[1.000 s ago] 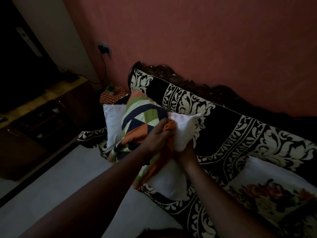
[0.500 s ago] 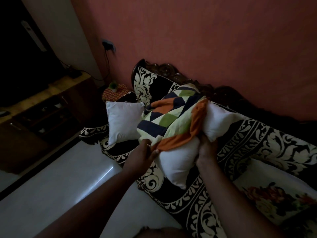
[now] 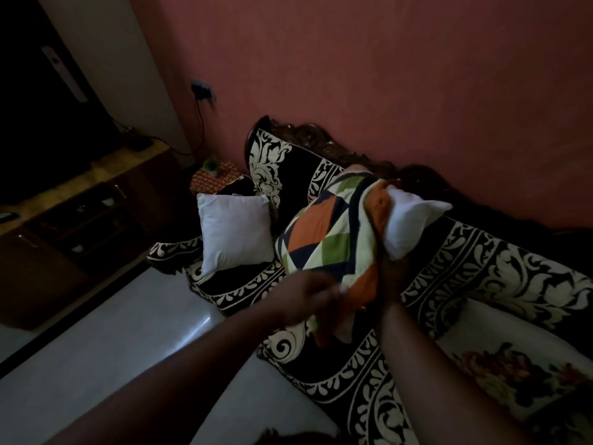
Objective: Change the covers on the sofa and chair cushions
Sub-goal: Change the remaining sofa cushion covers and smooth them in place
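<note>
A white cushion (image 3: 407, 223) is held up above the sofa (image 3: 475, 271), mostly inside a patchwork cover (image 3: 324, 239) of orange, green, navy and cream. Only the cushion's upper right end sticks out of the cover. My right hand (image 3: 390, 274) grips the cushion from below, at the cover's opening. My left hand (image 3: 308, 293) is blurred and holds the cover's lower edge. A bare white cushion (image 3: 234, 232) leans upright at the sofa's left end. A floral cushion (image 3: 513, 374) lies on the seat at the lower right.
The sofa wears a black throw with white scroll patterns and stands against a pink wall. A small patterned side table (image 3: 208, 178) with a little plant is at its left end. A dark wooden cabinet (image 3: 73, 226) runs along the left. Pale floor (image 3: 112, 345) lies in front.
The cover has slid further over the white cushion, so less white shows. The bundle has turned and moved right. My left hand has shifted right to the cover's lower edge.
</note>
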Demonstrator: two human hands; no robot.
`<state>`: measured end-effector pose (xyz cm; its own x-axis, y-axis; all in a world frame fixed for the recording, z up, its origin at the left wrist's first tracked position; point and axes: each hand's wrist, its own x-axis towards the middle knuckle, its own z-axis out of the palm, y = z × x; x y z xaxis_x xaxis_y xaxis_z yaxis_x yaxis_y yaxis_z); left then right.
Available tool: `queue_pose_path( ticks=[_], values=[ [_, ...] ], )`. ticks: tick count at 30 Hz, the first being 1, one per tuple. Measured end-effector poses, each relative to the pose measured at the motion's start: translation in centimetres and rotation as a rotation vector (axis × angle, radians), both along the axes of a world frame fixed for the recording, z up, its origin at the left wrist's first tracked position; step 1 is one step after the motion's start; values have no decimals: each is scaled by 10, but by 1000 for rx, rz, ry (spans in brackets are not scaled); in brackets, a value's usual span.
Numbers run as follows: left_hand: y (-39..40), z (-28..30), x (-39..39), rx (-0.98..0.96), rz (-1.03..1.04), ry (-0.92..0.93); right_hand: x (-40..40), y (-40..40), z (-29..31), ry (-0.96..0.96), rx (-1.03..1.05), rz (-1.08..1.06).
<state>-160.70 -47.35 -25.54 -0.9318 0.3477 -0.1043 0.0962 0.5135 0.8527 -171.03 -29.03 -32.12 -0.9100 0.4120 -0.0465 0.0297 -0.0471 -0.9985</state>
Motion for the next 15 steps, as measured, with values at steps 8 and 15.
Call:
queue_pose_path(
  ticks=[8, 15],
  values=[
    [-22, 47, -85, 67, 497, 92, 46, -30, 18, 166, 391, 232],
    [-37, 37, -101, -181, 562, 92, 66, -16, -7, 240, 595, 395]
  ],
)
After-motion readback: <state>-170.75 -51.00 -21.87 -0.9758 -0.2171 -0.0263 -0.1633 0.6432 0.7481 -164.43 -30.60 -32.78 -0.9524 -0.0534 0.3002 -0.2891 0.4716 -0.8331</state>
